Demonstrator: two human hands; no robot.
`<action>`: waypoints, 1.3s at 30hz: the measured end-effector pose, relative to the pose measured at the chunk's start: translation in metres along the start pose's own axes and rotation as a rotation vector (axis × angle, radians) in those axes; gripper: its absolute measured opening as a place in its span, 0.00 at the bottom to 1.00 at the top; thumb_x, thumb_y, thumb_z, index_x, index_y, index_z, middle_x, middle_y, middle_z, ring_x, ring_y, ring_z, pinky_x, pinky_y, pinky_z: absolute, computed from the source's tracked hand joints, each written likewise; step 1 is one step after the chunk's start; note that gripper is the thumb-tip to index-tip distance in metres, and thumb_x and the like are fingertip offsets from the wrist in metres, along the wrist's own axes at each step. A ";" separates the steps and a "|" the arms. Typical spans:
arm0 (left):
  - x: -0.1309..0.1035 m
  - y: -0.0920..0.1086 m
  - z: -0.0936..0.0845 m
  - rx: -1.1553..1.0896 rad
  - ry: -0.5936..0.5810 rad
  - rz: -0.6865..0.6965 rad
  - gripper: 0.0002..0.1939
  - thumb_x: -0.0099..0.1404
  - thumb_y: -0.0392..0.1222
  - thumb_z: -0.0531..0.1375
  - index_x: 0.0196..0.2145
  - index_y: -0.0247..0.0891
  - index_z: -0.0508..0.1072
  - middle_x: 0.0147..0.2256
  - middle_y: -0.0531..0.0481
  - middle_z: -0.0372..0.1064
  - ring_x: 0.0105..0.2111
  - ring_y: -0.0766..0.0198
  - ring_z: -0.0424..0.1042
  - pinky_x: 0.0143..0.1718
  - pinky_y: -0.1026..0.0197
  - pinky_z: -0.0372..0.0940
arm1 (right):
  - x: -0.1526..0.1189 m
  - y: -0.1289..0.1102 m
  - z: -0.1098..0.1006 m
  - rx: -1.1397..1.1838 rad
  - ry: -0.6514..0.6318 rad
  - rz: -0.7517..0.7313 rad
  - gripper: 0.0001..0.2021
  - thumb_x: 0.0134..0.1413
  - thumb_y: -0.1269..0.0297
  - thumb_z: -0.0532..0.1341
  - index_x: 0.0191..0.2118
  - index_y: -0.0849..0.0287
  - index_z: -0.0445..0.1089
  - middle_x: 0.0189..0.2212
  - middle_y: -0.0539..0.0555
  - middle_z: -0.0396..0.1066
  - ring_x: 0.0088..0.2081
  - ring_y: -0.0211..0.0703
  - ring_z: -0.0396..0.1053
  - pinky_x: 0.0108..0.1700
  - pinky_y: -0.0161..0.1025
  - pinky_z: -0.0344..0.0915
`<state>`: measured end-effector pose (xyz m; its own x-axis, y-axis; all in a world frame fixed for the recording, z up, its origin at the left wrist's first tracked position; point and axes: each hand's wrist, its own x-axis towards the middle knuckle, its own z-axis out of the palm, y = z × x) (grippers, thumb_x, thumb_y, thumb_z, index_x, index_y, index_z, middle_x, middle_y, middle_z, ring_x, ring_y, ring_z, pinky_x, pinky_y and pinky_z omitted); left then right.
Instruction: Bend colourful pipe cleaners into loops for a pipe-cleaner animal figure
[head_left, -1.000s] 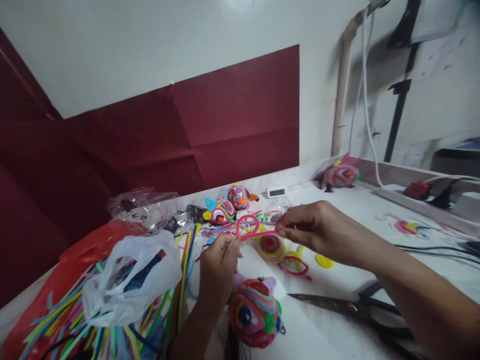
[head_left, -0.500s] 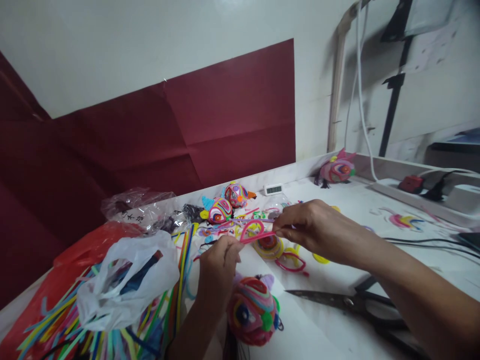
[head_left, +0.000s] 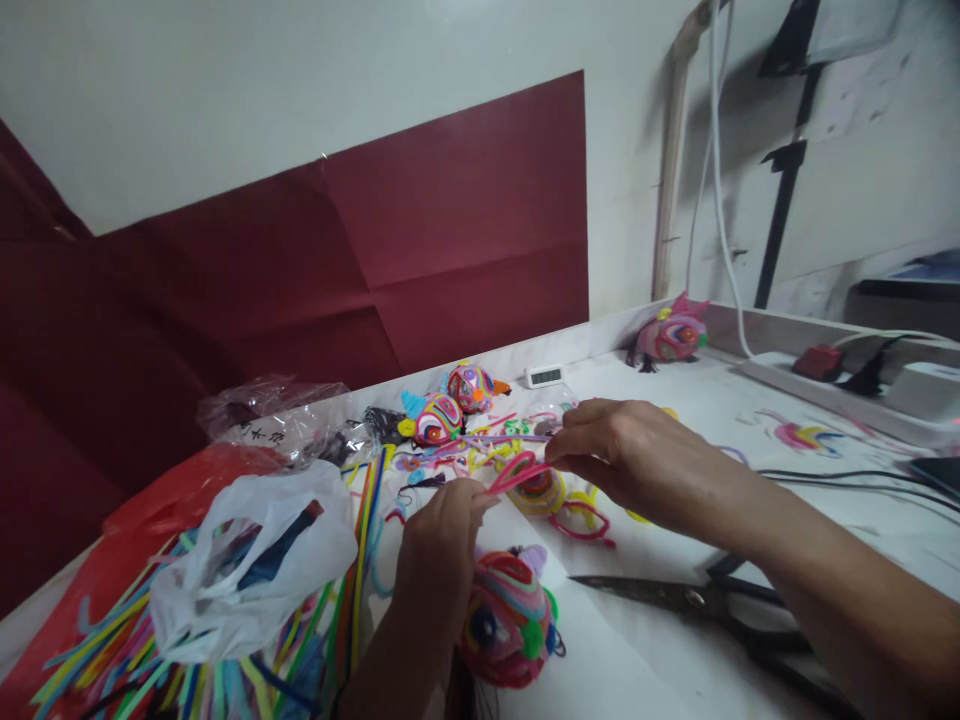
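Note:
A pink pipe cleaner (head_left: 517, 470), bent into a narrow loop, stretches between my two hands above the table. My left hand (head_left: 442, 525) pinches its near end, and the fingers of my right hand (head_left: 611, 440) are closed on its far end. Just below my left hand sits a round, multicoloured fish-like ornament (head_left: 504, 620) wound from pipe cleaners, partly covered by my left forearm. Beneath the hands lie a yellow coiled disc (head_left: 544, 492) and a separate pink-red loop (head_left: 583, 522). Large dark scissors (head_left: 694, 598) rest under my right forearm, blades pointing left.
At left, a white plastic bag (head_left: 255, 560) lies over many loose pipe cleaners (head_left: 97, 660) and a red bag (head_left: 191, 485). Finished ornaments (head_left: 435, 420) stand at the back, beside a small digital clock (head_left: 544, 377). Another ornament (head_left: 670, 333) and a power strip (head_left: 795, 378) are at right.
The pink loop has become narrower and tilts more upward to the right between my fingers. Both hands stay in nearly the same place.

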<state>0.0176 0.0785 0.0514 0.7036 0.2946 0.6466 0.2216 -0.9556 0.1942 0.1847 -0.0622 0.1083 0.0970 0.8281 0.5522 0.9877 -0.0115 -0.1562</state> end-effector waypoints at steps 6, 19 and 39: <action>-0.002 -0.002 0.004 0.102 -0.005 0.084 0.14 0.68 0.43 0.46 0.31 0.39 0.68 0.24 0.52 0.68 0.25 0.66 0.69 0.27 0.66 0.59 | -0.001 -0.004 -0.005 -0.054 -0.035 -0.033 0.10 0.53 0.74 0.57 0.28 0.57 0.75 0.26 0.54 0.72 0.30 0.40 0.68 0.28 0.32 0.56; 0.007 0.012 -0.009 -0.284 -0.003 -0.294 0.15 0.64 0.42 0.51 0.20 0.41 0.64 0.14 0.57 0.58 0.17 0.67 0.61 0.22 0.66 0.53 | 0.006 -0.002 0.002 -0.295 0.058 -0.050 0.07 0.54 0.74 0.58 0.28 0.60 0.72 0.26 0.55 0.68 0.30 0.42 0.61 0.32 0.38 0.53; 0.007 0.015 -0.006 -0.508 0.020 -0.506 0.15 0.61 0.47 0.53 0.19 0.40 0.63 0.11 0.60 0.54 0.13 0.70 0.57 0.18 0.68 0.52 | 0.014 0.000 0.039 0.849 0.051 0.429 0.10 0.51 0.59 0.60 0.29 0.61 0.73 0.14 0.47 0.66 0.15 0.34 0.61 0.19 0.31 0.57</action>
<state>0.0218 0.0666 0.0635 0.5838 0.7069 0.3994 0.1724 -0.5886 0.7899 0.1815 -0.0289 0.0838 0.4553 0.8221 0.3417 0.4491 0.1193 -0.8855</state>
